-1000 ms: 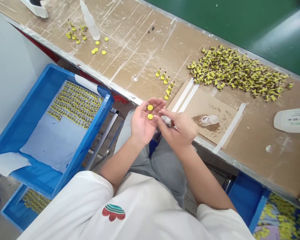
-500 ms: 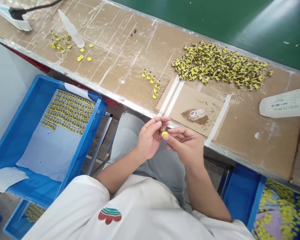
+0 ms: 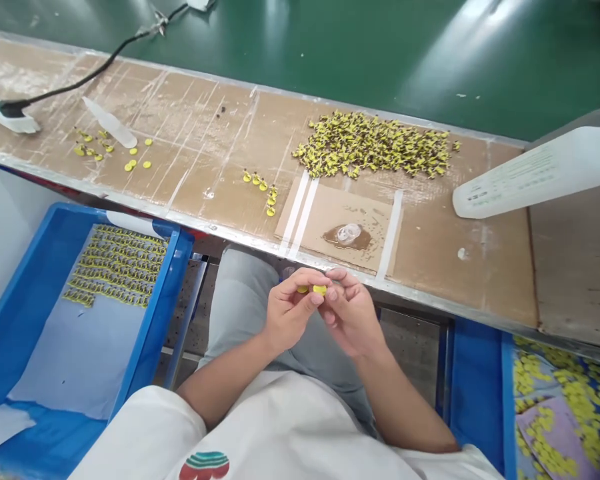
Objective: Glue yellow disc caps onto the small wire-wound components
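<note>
- Two yellow discs sit pinched between the fingertips of both hands, over the lap
- Left hand, open-palmed a second ago, has curled shut on the discs
- Right hand has closed in, touching the left
- Beyond the grip: glue blob on bench

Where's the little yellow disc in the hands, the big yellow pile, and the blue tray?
yellow disc [image 3: 319,289], head view, on its top face, between the fingertips.
yellow pile [image 3: 375,144], head view, middle of the heap.
blue tray [image 3: 10,313], head view, its left wall.
</note>
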Available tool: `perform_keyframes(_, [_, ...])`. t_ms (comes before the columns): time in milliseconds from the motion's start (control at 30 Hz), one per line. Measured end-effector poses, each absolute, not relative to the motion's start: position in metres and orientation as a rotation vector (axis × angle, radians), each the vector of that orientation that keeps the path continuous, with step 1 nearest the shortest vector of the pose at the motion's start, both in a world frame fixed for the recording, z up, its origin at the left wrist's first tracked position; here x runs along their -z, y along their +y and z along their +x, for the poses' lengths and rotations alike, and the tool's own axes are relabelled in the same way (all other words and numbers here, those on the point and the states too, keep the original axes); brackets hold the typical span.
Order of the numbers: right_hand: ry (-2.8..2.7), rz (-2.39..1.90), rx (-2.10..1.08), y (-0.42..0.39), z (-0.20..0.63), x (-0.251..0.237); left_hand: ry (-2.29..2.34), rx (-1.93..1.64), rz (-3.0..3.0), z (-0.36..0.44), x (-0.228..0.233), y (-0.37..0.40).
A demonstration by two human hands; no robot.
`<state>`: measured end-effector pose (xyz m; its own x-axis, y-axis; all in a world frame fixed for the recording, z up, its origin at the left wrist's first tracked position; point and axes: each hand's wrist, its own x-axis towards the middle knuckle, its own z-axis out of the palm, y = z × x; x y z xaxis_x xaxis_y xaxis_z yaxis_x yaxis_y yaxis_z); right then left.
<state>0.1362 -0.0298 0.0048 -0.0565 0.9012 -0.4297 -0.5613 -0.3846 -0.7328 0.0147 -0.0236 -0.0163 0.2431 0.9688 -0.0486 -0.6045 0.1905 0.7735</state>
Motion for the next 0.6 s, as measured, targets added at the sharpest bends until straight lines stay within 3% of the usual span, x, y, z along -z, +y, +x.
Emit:
perform_keyframes(367, [-0.360, -1.101, -1.572, -0.041, 0.146, -0.008, 0.656, -1.104, 0.755, 0.014, 0.013, -0.021])
perform_keyframes(600, [-0.655, -1.264, -1.487, -0.032, 0.157, -0.016, 0.726, -1.042, 0.440, 0.020, 0.002, -0.014])
